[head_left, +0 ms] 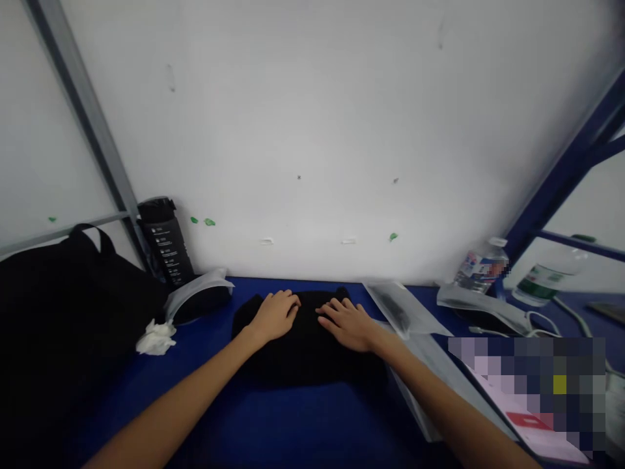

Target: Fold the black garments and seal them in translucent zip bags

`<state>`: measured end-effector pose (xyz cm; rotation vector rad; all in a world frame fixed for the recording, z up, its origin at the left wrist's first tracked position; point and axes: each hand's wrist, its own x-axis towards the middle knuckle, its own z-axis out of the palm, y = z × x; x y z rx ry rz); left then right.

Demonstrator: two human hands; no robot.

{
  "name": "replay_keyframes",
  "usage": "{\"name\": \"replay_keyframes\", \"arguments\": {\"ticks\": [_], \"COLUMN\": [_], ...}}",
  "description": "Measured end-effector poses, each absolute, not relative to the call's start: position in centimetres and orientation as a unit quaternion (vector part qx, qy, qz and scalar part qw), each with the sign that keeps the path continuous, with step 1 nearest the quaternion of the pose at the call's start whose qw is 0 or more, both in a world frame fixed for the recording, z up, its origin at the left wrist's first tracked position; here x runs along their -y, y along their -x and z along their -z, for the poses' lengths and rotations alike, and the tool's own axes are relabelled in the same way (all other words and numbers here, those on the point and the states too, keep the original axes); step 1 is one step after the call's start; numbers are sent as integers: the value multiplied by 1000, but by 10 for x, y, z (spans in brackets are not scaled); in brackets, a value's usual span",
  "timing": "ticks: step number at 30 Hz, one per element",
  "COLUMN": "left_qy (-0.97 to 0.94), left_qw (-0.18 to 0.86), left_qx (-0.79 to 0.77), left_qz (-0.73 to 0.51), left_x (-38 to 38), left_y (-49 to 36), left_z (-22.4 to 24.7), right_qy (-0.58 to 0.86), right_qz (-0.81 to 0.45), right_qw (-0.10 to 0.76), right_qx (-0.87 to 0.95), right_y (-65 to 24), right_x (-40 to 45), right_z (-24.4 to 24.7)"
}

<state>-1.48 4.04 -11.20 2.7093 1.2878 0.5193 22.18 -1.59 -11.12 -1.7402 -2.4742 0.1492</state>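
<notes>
A black cloth bundle lies on the blue tabletop, close to the wall. On its upper left part rests my left hand, palm down, with the fingers slightly curled and apart. My right hand lies on the upper right part, its fingers spread over the fabric. Neither hand grips anything. The folds of the dark cloth are hard to tell apart.
At left stand a black bag, a black bottle, a pouch and crumpled tissue. At right are clear plastic bags, another pouch, a water bottle and a pink item.
</notes>
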Motion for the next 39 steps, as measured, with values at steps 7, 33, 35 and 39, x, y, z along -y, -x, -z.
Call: {"name": "replay_keyframes", "arguments": {"ticks": [7, 33, 35, 39], "left_qy": [-874, -819, -866, -928], "left_qw": [53, 195, 214, 189], "left_qx": [-414, -360, -320, -285], "left_qz": [-247, -402, -319, -149], "left_x": [-62, -66, -62, -53], "left_y": [30, 36, 43, 46], "left_z": [135, 109, 101, 97], "right_qy": [533, 550, 514, 515], "right_qz": [-12, 28, -57, -147], "right_qw": [258, 309, 258, 159], "right_qx": [805, 775, 816, 830], "right_y": [-240, -274, -278, -280], "right_x": [-10, 3, 7, 8], "right_z": [133, 117, 114, 115]}}
